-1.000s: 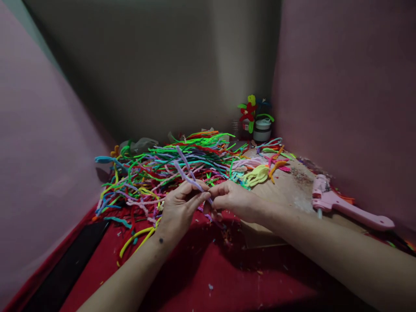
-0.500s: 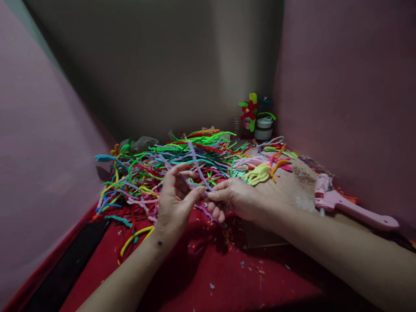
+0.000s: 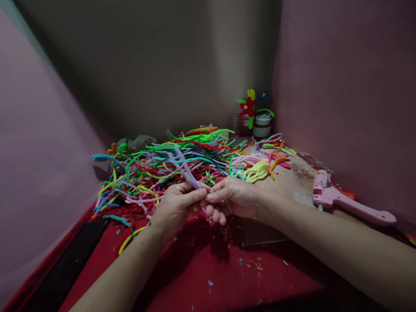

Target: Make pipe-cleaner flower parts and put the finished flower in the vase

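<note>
Both my hands meet over the front of the pile, pinching a light purple pipe cleaner point(image 3: 186, 167). Its two fuzzy lengths rise side by side to the upper left from between my fingers. My left hand point(image 3: 182, 199) is closed on it, thumb pressed against the fingers. Fingertips of my right hand point(image 3: 232, 197) grip the same pipe cleaner at its lower end, touching the left fingertips. The spot where it bends is hidden by my fingers. Behind lies a big heap of pipe cleaners point(image 3: 159, 154) in many colours.
A pink glue gun point(image 3: 354, 203) lies at the right on a board point(image 3: 286, 184). Red and yellow fuzzy flowers point(image 3: 247, 107) stand by a lidded jar point(image 3: 261, 126) at the back. Small scraps dot the red cloth point(image 3: 234, 277). A black strip point(image 3: 68, 260) lies at left.
My left hand has closed and turned palm down, its thumb now pressing on the pipe cleaner. The two purple lengths have come together and lean left. My right hand has barely moved.
</note>
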